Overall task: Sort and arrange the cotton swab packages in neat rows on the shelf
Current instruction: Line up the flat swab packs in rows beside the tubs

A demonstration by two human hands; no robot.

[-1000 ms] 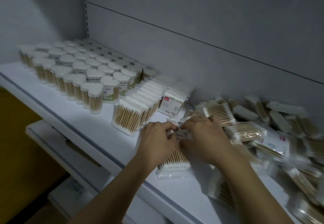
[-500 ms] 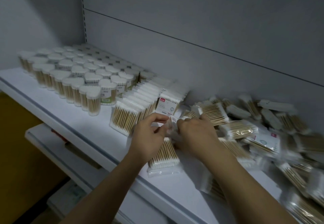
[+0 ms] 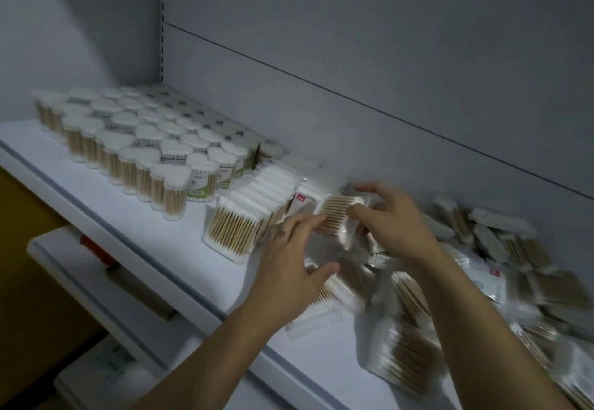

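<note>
Nearest me, the shelf [image 3: 112, 204] shows its front lip running diagonally, with bare white board behind it on the left. A flat pack [image 3: 324, 310] lies by the lip beneath the left hand [image 3: 289, 258]. That hand is spread, with straight fingers touching the near edge of a lifted swab pack [image 3: 337, 217]. The right hand [image 3: 395, 226] pinches the pack's other end between thumb and fingers, holding it tilted just right of the row of standing packs [image 3: 238, 226]. A loose heap [image 3: 501, 242] crowds the right side. Further left, heart-lidded tubs [image 3: 144, 139] stand in ranks against the back panel [image 3: 353, 56].
</note>
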